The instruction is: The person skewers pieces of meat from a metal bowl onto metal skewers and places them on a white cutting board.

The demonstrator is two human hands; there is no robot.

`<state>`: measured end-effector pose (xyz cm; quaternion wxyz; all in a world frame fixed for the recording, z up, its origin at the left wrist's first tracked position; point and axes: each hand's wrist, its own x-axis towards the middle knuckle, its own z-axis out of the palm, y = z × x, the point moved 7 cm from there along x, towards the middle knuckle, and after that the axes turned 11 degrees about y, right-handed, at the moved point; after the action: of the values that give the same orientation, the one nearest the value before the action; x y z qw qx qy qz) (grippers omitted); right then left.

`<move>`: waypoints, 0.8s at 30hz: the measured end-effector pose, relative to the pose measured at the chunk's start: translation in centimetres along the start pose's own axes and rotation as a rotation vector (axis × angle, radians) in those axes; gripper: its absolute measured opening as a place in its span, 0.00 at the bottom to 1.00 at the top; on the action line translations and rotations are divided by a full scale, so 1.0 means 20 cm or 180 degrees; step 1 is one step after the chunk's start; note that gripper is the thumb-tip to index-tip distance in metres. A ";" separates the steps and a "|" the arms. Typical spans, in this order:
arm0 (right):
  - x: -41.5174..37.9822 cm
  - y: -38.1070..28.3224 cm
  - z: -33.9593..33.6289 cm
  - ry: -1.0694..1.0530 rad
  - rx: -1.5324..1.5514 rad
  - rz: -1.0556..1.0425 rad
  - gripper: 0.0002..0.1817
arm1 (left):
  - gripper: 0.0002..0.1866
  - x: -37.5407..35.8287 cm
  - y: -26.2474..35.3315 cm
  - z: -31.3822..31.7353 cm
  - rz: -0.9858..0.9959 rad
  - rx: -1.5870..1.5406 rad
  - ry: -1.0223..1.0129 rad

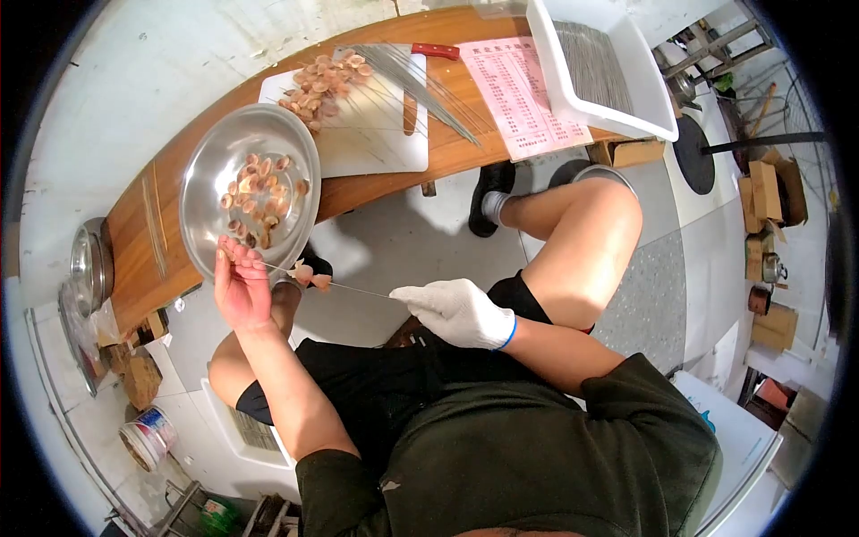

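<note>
My right hand [456, 313], in a white knit glove with a blue cuff edge, is closed on one end of a thin metal skewer [358, 292]. Pale pink meat pieces [311, 276] are threaded on the skewer towards its other end. My left hand [242, 286] is bare, beside the near rim of a steel bowl [192, 192]. Its fingers are bent together where the skewer's far end reaches them; what they pinch is too small to make out. Inside the bowl lie several round pinkish-brown meat pieces [265, 190].
A white cutting board [376, 152] on the wooden table [170, 201] bears a meat pile [327, 82] and loose skewers [416, 89]. Behind are a red-handled knife [436, 51], a pink printed sheet [523, 98] and a white bin [658, 98] of skewers. My knees flank the floor space below.
</note>
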<state>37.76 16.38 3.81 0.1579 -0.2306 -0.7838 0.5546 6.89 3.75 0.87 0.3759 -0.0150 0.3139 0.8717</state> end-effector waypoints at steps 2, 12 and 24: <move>0.00 0.01 0.01 0.0016 0.0079 -0.0028 0.19 | 0.14 0.00 0.00 0.01 -0.0057 -0.0043 -0.0038; -0.02 0.04 0.02 0.0353 0.0221 -0.0185 0.17 | 0.12 -0.02 0.03 0.00 0.0148 0.0440 0.0320; -0.02 0.03 0.02 0.0445 0.0417 0.0143 0.15 | 0.15 -0.02 0.00 0.05 0.0241 0.0477 0.0286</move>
<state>37.90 16.02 3.09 0.2144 -0.2755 -0.7275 0.5907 7.36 3.99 1.85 0.3283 -0.0142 0.3951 0.8578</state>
